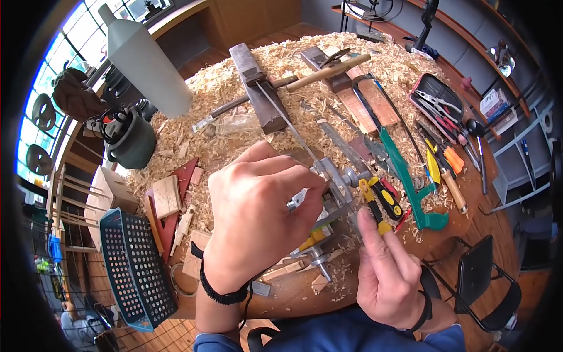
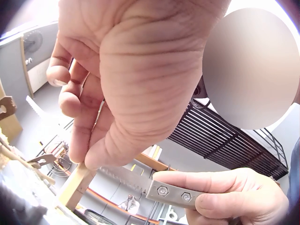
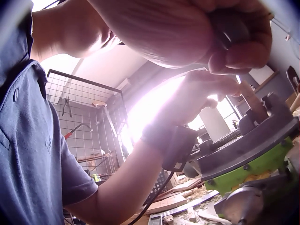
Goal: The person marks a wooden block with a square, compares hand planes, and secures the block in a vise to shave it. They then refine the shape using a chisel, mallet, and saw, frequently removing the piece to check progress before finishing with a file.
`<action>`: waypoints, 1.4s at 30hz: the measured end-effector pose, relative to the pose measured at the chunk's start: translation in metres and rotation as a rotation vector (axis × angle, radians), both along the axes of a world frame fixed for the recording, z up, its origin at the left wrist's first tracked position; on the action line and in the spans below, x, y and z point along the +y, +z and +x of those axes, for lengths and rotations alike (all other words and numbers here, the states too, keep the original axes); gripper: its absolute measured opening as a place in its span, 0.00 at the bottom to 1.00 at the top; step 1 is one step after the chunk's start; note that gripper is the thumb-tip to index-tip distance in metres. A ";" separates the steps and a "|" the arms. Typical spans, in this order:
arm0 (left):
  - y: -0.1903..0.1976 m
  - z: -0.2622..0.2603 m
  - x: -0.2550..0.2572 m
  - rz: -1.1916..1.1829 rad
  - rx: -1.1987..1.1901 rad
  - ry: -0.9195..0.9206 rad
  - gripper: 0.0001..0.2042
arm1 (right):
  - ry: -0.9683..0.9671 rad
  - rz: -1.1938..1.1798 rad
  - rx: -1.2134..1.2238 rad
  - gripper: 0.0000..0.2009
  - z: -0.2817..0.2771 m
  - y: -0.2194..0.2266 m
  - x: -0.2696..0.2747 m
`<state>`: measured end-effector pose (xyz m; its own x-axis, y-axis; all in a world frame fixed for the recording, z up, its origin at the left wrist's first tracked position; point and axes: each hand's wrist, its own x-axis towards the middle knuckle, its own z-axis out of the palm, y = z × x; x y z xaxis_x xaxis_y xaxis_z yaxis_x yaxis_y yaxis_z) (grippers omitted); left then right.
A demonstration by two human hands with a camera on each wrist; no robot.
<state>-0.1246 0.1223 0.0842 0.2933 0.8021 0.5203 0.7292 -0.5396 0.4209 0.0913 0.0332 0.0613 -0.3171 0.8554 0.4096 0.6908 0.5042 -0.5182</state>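
My left hand (image 1: 258, 205) is above the bench vise (image 3: 248, 140), which has a dark top and a green body. In the left wrist view its thumb and forefinger pinch the top of a narrow wooden strip (image 2: 76, 187), which stands up from the vise jaws in the right wrist view. My right hand (image 1: 390, 276) grips the grey, bolted handle (image 2: 173, 193) of a handsaw. The saw's long, thin toothed blade (image 1: 287, 121) runs away from me past the left fingertips, close beside the strip. In the head view the left hand covers most of the strip.
Wood shavings (image 1: 217, 85) spread over the bench around two wooden planes (image 1: 258, 102). To the right lie a green-handled saw (image 1: 410, 182), yellow-and-black tools (image 1: 387, 202) and a case with pliers (image 1: 437, 105). At left are a blue perforated basket (image 1: 141, 264) and a white bottle (image 1: 146, 64).
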 end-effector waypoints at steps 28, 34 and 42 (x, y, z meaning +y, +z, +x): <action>0.002 0.008 -0.006 0.023 0.010 0.087 0.05 | 0.061 -0.110 -0.038 0.39 -0.002 -0.017 -0.005; 0.004 0.009 -0.009 0.044 0.063 0.095 0.05 | 0.086 -0.094 0.045 0.36 0.001 -0.007 -0.002; 0.008 0.002 -0.006 -0.053 0.027 0.050 0.06 | 0.090 -0.157 0.068 0.34 0.003 0.008 0.001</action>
